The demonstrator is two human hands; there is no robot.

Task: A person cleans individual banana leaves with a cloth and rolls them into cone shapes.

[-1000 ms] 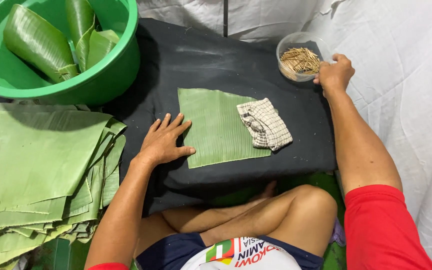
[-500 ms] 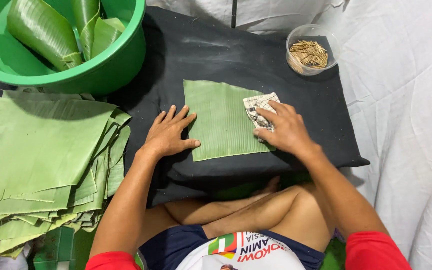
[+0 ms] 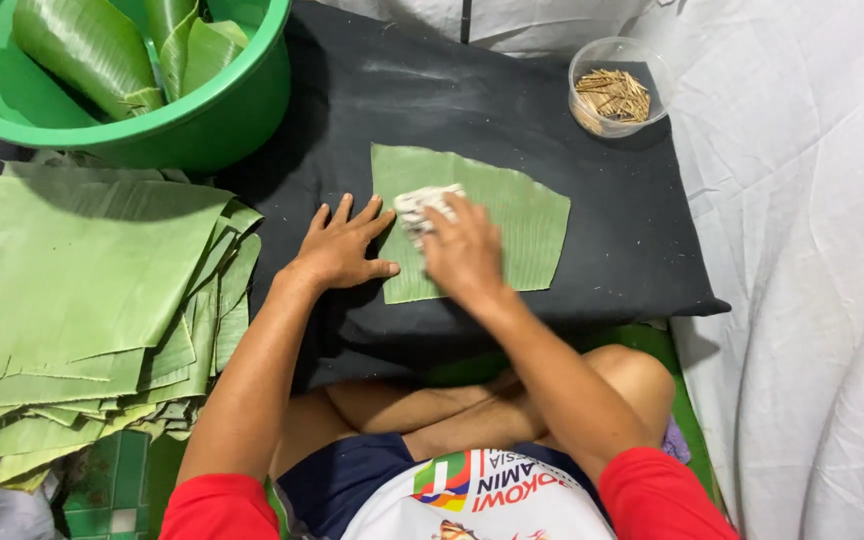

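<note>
While the left hand [image 3: 340, 248] lies flat, fingers spread, holding the banana leaf [image 3: 512, 215]'s edge, the right hand [image 3: 462, 250] presses a checked cloth [image 3: 420, 206] onto it; its grip is closed on the cloth. Both sit on the black worktop [image 3: 632, 240].

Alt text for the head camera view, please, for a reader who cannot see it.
The right hand presses a small cloth onto a flat green leaf on a black mat, while the left hand rests at the leaf's edge. A leaf stack, green basin and bowl of sticks surround them.
</note>
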